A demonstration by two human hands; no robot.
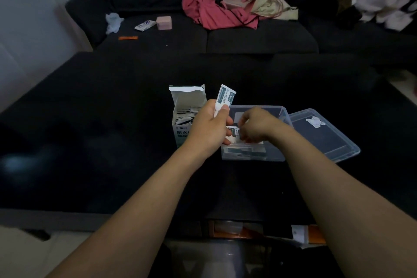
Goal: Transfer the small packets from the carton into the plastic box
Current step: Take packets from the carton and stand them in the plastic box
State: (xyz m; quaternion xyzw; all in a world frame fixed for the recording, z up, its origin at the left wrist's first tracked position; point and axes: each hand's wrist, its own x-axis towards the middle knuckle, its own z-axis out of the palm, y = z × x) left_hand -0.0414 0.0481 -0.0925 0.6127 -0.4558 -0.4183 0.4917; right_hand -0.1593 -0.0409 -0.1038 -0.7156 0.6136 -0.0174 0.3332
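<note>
I see the dark desk point(112, 131) from above, both bare forearms reaching in from 6 o'clock. My left hand point(208, 130) holds its grip clamped on a small packet point(224, 99), thumb and fingers pinching its lower end so that the packet stands tilted toward 1 o'clock, above the gap between carton and box. The white carton point(180, 119) stands upright at 9 o'clock of that hand, its top flap open, more packets stacked on edge inside. The clear plastic box point(255, 153) sits just beside the carton at 3 o'clock. My right hand point(257, 126) reaches down into the box with fingers curled over packets point(234, 134) lying there; I cannot tell whether its grip is clamped on one. The box's clear lid point(325, 135) lies at 3 o'clock of the box, touching or overlapping its side. At 12 o'clock, well apart, a dark sofa point(259, 40) carries a red garment point(209, 9).
</note>
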